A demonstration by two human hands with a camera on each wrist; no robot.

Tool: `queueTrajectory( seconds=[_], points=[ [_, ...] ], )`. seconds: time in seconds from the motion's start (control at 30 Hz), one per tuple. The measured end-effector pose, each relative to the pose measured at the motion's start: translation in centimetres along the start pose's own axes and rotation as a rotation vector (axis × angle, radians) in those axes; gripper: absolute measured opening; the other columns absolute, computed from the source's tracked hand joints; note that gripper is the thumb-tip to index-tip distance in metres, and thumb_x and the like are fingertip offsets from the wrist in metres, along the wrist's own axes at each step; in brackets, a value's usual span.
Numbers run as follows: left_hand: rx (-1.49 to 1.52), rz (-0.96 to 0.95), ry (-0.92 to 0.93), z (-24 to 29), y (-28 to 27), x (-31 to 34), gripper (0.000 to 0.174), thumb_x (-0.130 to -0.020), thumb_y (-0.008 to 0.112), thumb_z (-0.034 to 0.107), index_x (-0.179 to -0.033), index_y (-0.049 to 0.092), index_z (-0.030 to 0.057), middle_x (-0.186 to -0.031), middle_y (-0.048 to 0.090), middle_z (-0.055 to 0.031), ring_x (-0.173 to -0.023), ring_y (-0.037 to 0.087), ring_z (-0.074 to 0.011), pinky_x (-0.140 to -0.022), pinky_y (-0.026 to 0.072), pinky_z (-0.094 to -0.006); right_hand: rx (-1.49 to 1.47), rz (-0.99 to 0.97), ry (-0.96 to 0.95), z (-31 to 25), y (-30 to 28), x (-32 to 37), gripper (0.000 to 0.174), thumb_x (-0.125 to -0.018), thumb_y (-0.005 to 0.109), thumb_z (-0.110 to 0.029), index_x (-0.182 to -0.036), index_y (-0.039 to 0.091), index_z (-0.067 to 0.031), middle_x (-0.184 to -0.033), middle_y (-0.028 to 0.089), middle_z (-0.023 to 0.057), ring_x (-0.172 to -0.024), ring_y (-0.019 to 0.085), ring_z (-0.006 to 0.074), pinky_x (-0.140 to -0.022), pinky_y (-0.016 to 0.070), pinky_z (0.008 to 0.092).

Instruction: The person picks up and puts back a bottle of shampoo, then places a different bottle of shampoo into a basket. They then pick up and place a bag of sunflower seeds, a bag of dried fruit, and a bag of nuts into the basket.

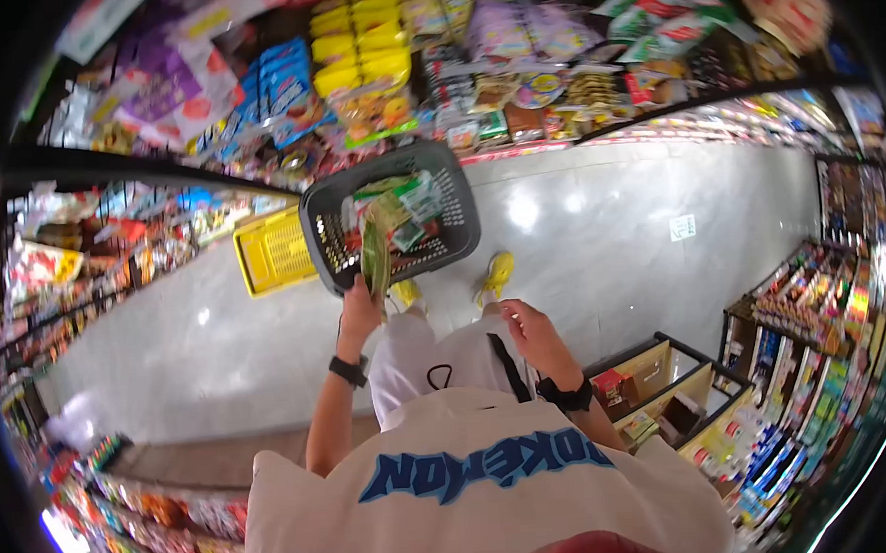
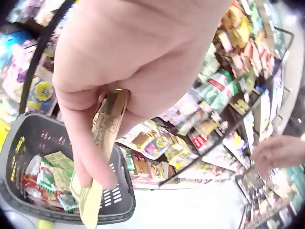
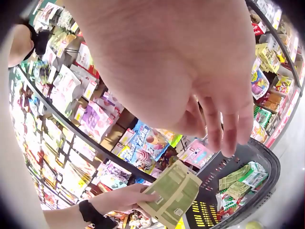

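Observation:
My left hand (image 1: pixel 360 311) pinches a flat green-and-tan snack packet (image 3: pixel 172 194) by its edge, between thumb and fingers. In the head view the packet stands nearly edge-on and overlaps the near side of a dark grey shopping basket (image 1: pixel 464 200). Several green, white and red packets (image 1: pixel 414 200) lie inside the basket, two of them in the same green-and-tan colours. Off to the right, over the thigh, my right hand (image 1: pixel 533 334) holds nothing, its fingers loosely bent; the right wrist view shows it from the back.
A yellow basket (image 1: pixel 273 253) sits just left of the grey one. Shelves of bagged snacks (image 1: pixel 362 65) run along the far side, with a black shelf rail (image 3: pixel 86 136) in front. At the right rear stands a low wooden bin unit (image 1: pixel 658 365). Grey floor (image 1: pixel 601 228) lies between.

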State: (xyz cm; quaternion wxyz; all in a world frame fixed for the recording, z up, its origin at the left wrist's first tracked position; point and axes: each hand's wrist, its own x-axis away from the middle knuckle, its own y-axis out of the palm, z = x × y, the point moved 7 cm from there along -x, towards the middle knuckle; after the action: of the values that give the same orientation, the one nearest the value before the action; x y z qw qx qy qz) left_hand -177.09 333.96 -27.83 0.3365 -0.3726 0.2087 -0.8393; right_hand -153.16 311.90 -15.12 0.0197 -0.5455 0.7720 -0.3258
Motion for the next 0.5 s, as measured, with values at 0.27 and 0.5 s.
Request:
queueTrajectory(
  seconds=[0.27, 0.5],
  points=[
    [-0.359, -0.098, 0.33, 15.3, -0.5, 9.4, 0.049, -0.079, 0.056, -0.005, -0.125, 0.039, -0.0033, -0.089, 0.064, -0.0285, -0.079, 0.065, -0.0458, -0.067, 0.0533, -0.0517, -0.094, -0.018, -0.017, -5.7, -3.2, 3.0, 0.026, -0.096, 0.052, -0.016, -0.114, 0.058, 0.0025, -0.104, 0.062, 0.0276, -0.088, 0.062, 0.0424, -0.077, 0.0513, 0.0413],
    [-0.672, 0.181, 0.704, 26.7, 4.2, 19.7, 0.054, -0.082, 0.057, 0.006, -0.132, 0.042, -0.003, -0.088, 0.064, -0.0198, -0.077, 0.068, -0.0352, -0.065, 0.055, -0.0407, -0.759, 0.122, 0.08, -6.5, -5.9, 5.6, 0.043, -0.093, 0.062, -0.027, -0.121, 0.053, 0.0041, -0.105, 0.064, 0.0144, -0.084, 0.064, 0.0221, -0.076, 0.0517, 0.0348]
  ],
)
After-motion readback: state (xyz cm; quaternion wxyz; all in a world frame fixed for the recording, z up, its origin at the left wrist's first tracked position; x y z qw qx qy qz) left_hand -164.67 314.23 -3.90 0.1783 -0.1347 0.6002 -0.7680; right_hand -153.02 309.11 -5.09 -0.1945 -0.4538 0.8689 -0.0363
